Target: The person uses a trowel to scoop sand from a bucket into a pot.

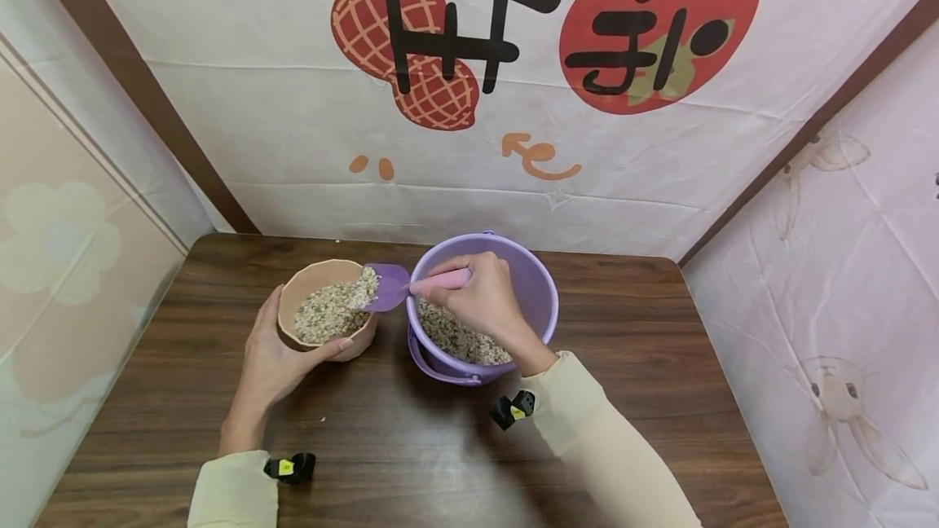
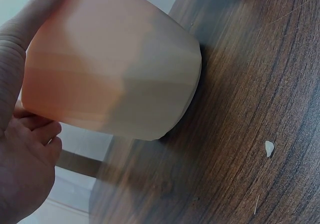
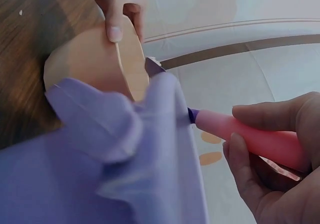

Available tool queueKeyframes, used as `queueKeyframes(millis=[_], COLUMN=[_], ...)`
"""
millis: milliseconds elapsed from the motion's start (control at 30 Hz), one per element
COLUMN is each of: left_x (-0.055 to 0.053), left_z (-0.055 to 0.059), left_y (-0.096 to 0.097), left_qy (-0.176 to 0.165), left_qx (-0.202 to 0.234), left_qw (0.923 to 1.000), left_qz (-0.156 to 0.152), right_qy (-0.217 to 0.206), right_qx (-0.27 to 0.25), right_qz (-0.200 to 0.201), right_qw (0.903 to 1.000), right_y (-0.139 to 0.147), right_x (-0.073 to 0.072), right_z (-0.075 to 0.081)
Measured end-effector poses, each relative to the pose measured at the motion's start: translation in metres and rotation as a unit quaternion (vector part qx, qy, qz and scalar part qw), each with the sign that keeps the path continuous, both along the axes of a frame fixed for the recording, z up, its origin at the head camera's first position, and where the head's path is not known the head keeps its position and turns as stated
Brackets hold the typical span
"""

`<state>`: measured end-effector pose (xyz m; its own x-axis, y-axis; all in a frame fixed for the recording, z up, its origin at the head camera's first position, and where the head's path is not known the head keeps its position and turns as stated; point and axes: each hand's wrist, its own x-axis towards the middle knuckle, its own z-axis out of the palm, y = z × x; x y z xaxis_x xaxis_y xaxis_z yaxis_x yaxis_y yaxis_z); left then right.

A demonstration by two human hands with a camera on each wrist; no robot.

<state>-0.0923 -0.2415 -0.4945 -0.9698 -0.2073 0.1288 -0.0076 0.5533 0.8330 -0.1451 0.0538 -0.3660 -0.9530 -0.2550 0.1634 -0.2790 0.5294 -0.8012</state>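
Note:
My left hand (image 1: 275,353) grips a peach faceted pot (image 1: 359,346) from its left side, thumb over the near rim. Pale gravel-like bits (image 1: 328,316) partly fill the pot. My right hand (image 1: 480,296) holds the pink handle (image 3: 250,139) of a small shovel, its purple blade (image 1: 391,288) tipped at the pot's right rim with some bits (image 1: 364,288) at its front. Beneath the right hand stands a purple bucket (image 1: 539,283) with more of the same bits (image 1: 458,336) inside. In the left wrist view the pot's outer wall (image 2: 120,63) hides its contents.
Both containers stand on a dark wood table (image 1: 381,463) near its back edge. The bucket's handle (image 1: 433,369) hangs down on its near side. A stray pale chip (image 2: 269,148) lies on the wood. A printed cloth wall (image 1: 293,129) rises behind.

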Motion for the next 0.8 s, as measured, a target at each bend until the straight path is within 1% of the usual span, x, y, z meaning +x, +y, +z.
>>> queueKeyframes(millis=[133, 267, 367, 433, 600, 800], left_x=[0.0, -0.001, -0.001, -0.001, -0.001, 0.0], left_z=[0.0, 0.001, 0.001, 0.001, 0.001, 0.001], left_y=[0.001, 0.002, 0.002, 0.002, 0.002, 0.001], left_qy=[0.002, 0.004, 0.005, 0.005, 0.003, -0.003], left_qx=[-0.001, -0.002, -0.002, -0.003, -0.004, -0.008], left_qw=[1.0, 1.0, 1.0, 1.0, 1.0, 1.0], left_qz=[0.001, 0.001, 0.002, 0.001, 0.0, 0.0], right_qy=[0.009, 0.025, 0.041, 0.042, 0.031, 0.028], right_qx=[0.008, 0.017, 0.031, 0.035, 0.043, 0.069], right_qz=[0.029, 0.046, 0.05, 0.051, 0.053, 0.054], right_qw=[0.9995, 0.9985, 0.9974, 0.9972, 0.9972, 0.9958], right_y=[0.0, 0.0, 0.0, -0.001, -0.003, -0.006], right_x=[-0.004, -0.008, -0.01, -0.01, -0.01, -0.008], right_z=[0.005, 0.009, 0.012, 0.013, 0.018, 0.024])
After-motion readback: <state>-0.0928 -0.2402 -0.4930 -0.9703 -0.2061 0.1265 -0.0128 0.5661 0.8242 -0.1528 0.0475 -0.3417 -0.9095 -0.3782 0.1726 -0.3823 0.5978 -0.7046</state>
